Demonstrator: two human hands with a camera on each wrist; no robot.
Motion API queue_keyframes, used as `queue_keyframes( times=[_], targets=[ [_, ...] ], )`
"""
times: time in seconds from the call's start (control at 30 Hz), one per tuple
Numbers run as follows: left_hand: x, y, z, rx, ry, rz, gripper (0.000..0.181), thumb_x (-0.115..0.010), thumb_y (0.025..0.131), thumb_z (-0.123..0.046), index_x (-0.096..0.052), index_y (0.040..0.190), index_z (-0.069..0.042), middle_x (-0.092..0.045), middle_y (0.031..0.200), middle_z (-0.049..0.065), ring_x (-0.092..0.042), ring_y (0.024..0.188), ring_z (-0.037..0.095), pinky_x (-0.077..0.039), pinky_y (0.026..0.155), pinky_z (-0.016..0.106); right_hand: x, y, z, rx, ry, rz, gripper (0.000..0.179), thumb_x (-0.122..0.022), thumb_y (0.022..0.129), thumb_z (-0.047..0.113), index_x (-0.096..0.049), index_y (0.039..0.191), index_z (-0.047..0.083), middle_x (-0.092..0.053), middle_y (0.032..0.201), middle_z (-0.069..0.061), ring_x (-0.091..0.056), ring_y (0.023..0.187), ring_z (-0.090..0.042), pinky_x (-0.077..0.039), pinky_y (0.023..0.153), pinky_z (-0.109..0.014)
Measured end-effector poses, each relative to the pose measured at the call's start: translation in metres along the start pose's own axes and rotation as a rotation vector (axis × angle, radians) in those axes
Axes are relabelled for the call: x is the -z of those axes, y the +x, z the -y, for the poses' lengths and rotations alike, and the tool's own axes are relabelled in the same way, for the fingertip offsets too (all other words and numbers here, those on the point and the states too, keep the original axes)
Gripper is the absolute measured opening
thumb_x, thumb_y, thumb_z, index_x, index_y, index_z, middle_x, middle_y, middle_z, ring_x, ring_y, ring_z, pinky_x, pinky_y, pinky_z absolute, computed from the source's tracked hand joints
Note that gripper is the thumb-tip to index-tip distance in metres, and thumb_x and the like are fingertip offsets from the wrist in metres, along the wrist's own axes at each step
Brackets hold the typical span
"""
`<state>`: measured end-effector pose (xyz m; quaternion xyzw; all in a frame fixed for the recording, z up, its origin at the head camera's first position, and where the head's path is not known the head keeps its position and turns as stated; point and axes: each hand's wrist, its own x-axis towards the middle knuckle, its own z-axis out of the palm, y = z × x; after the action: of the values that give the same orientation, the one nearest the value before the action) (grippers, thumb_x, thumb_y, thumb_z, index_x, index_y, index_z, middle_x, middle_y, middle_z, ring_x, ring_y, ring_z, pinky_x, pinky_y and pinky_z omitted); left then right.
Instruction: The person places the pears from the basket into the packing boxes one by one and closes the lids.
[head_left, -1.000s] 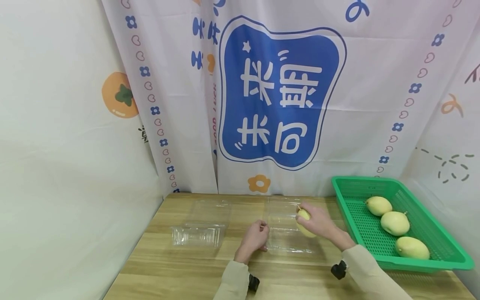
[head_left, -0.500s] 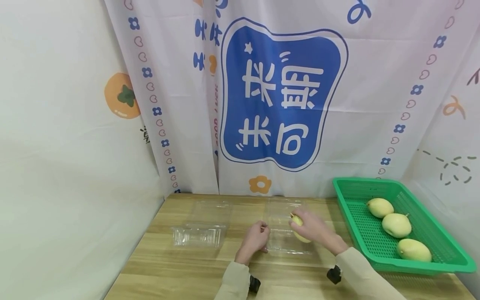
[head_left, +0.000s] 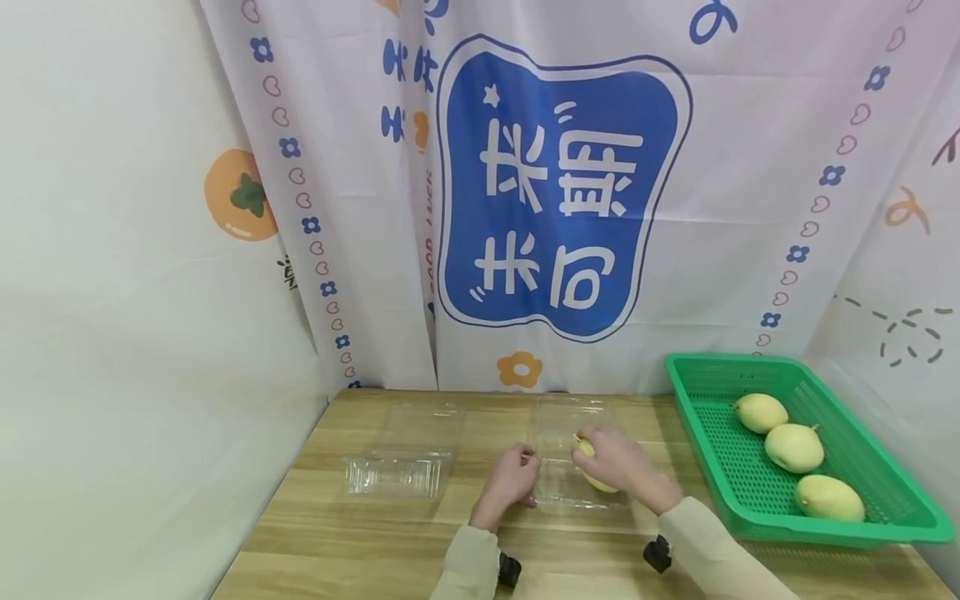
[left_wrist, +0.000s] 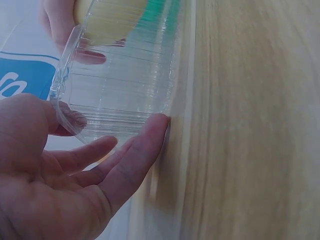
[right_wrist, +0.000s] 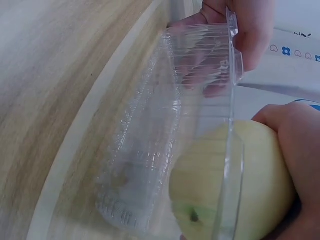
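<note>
A pale yellow pear [head_left: 598, 482] is gripped in my right hand [head_left: 621, 460], low at the right part of a clear plastic clamshell box [head_left: 558, 492]. In the right wrist view the pear [right_wrist: 265, 175] lies partly behind the box's clear wall, its lower part at or inside the rim. My left hand [head_left: 510, 477] holds the left end of that box; in the left wrist view its thumb hooks over the rim [left_wrist: 60, 82] and the fingers lie against the outside wall. The box's lid stands open toward the back. My right fingertips are partly hidden by the pear.
A second clear clamshell box [head_left: 396, 475] sits open at the left on the wooden table [head_left: 360, 550]. At the right stands a green basket [head_left: 705, 437] with three pears [head_left: 795, 448] in it. A printed curtain [head_left: 622, 358] hangs behind the table.
My right hand has moved left and lower with the pear, bringing it down into the box area. The left hand has stayed at the box's left end.
</note>
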<state>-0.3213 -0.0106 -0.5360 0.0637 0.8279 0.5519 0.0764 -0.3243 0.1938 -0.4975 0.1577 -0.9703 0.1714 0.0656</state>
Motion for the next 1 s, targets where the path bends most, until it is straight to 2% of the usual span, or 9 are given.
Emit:
queue_keyframes(
  times=[0.13,0.3,0.47,0.63,0.7,0.8,1.0],
  targets=[
    [0.000,0.001,0.000,0.002,-0.001,-0.005,0.039,-0.051,0.100,-0.019,-0.054,0.131,0.004,-0.066,0.113,0.018,-0.061,0.050,0.020,-0.056,0.047,0.029,-0.002,0.001,0.002,0.007,-0.033,0.031,0.042,-0.058,0.094,0.037,-0.066,0.119,0.005,-0.069,0.117,-0.014,-0.066,0.105,-0.035,-0.054,0.088,-0.050],
    [-0.001,0.000,0.000,-0.011,-0.004,-0.003,0.038,-0.052,0.099,-0.019,-0.054,0.130,0.005,-0.066,0.112,0.019,-0.062,0.051,0.021,-0.056,0.046,0.030,-0.006,0.002,0.005,-0.031,-0.114,0.088,0.044,-0.056,0.094,0.040,-0.066,0.120,0.006,-0.068,0.117,-0.016,-0.066,0.103,-0.037,-0.055,0.081,-0.054],
    [-0.001,-0.002,-0.001,-0.018,-0.004,0.001,0.037,-0.051,0.099,-0.017,-0.054,0.129,0.005,-0.067,0.112,0.020,-0.062,0.051,0.020,-0.056,0.046,0.031,-0.009,0.001,0.009,-0.050,-0.189,0.127,0.044,-0.054,0.095,0.042,-0.066,0.120,0.007,-0.068,0.116,-0.019,-0.065,0.104,-0.039,-0.054,0.081,-0.057],
    [-0.002,0.000,-0.001,0.000,-0.003,0.001,0.037,-0.051,0.099,-0.018,-0.055,0.128,0.004,-0.067,0.108,0.015,-0.060,0.048,0.017,-0.056,0.046,0.031,-0.010,0.000,0.014,-0.040,-0.213,0.147,0.026,-0.049,0.098,0.033,-0.064,0.093,0.012,-0.068,0.094,-0.015,-0.066,0.091,-0.036,-0.053,0.079,-0.055],
    [-0.001,0.001,-0.001,0.004,-0.006,-0.001,0.037,-0.051,0.099,-0.018,-0.055,0.128,0.003,-0.067,0.107,0.014,-0.059,0.047,0.016,-0.056,0.046,0.031,-0.010,0.001,0.014,-0.020,-0.222,0.127,0.024,-0.050,0.099,0.030,-0.060,0.086,0.013,-0.066,0.086,-0.013,-0.065,0.084,-0.035,-0.053,0.076,-0.053],
    [-0.001,0.002,0.000,0.009,-0.004,-0.004,0.037,-0.051,0.099,-0.019,-0.055,0.129,0.003,-0.067,0.110,0.015,-0.058,0.047,0.015,-0.056,0.047,0.031,-0.011,0.003,0.012,0.013,-0.240,0.067,0.022,-0.054,0.097,0.028,-0.060,0.083,0.012,-0.064,0.080,-0.012,-0.063,0.076,-0.032,-0.054,0.068,-0.050],
    [0.000,0.003,0.000,0.013,-0.008,-0.001,0.038,-0.051,0.099,-0.019,-0.054,0.130,0.003,-0.067,0.112,0.016,-0.057,0.047,0.014,-0.056,0.047,0.030,-0.014,0.004,0.008,0.091,-0.295,-0.084,0.024,-0.067,0.091,0.030,-0.064,0.086,0.007,-0.065,0.076,-0.013,-0.062,0.071,-0.031,-0.054,0.062,-0.045]
  ],
)
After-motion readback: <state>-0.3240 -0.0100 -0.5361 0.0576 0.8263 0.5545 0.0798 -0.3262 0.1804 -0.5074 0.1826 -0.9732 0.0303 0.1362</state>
